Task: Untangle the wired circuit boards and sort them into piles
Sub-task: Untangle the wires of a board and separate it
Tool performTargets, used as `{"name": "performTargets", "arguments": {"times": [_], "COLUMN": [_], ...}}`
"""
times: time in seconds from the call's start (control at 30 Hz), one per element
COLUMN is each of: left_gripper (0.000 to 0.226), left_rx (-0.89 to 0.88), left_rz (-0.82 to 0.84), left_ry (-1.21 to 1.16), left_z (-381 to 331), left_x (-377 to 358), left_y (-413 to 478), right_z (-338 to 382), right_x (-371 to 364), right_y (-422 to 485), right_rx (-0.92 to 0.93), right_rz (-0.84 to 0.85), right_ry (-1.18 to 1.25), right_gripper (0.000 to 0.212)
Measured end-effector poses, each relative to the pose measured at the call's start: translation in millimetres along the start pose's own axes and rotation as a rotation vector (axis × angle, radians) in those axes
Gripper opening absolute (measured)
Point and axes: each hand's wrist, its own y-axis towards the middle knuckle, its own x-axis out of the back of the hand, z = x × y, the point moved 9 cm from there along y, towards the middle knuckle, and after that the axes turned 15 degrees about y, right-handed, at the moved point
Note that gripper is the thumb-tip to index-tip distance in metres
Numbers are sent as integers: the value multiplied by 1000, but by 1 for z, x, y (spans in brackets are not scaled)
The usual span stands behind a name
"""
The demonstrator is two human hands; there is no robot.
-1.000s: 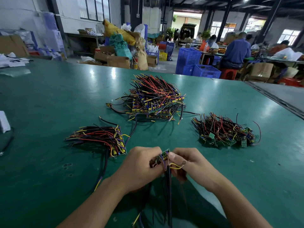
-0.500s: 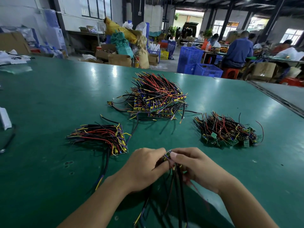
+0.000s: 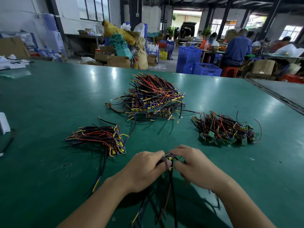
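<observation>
Left hand and right hand meet above the table, both pinching one small board. Its wires hang down between the wrists. Three piles lie beyond: left pile, bigger middle pile farther off, right pile well apart. Past the table stand blue crates; I cannot tell what they hold.

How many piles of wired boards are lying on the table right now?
3: a big tangled pile at far centre, a tidy pile near left, a pile of small green boards at right. Another bundle sits between the left hand and right hand, mostly hidden.
</observation>
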Motion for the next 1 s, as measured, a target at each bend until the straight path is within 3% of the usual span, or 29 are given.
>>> {"name": "performTargets", "arguments": {"times": [0.1, 0.2, 0.43, 0.57, 0.83, 1.0], "left_gripper": [33, 38, 43, 51, 62, 47], "left_rx": [53, 75, 60, 77, 75, 41], "left_rz": [-36, -35, -15, 4, 3, 2], "left_ry": [-227, -442, -623, -610, -723, -722], "left_z": [5, 6, 3, 6, 0, -4], "left_x": [5, 4, 3, 2, 0, 2], "left_y": [-1, -3, -4, -6, -7, -8], "right_z": [5, 4, 7, 8, 10, 10], "right_x": [5, 5, -11, -13, -16, -21], "right_y": [1, -2, -3, 0, -2, -6], "right_rx": [75, 62, 53, 94, 48, -13], "right_rz": [-14, 44, 80, 30, 82, 127], "right_ry": [109, 295, 518, 474, 755, 932], "right_gripper": [25, 13, 54, 59, 35, 31]}}
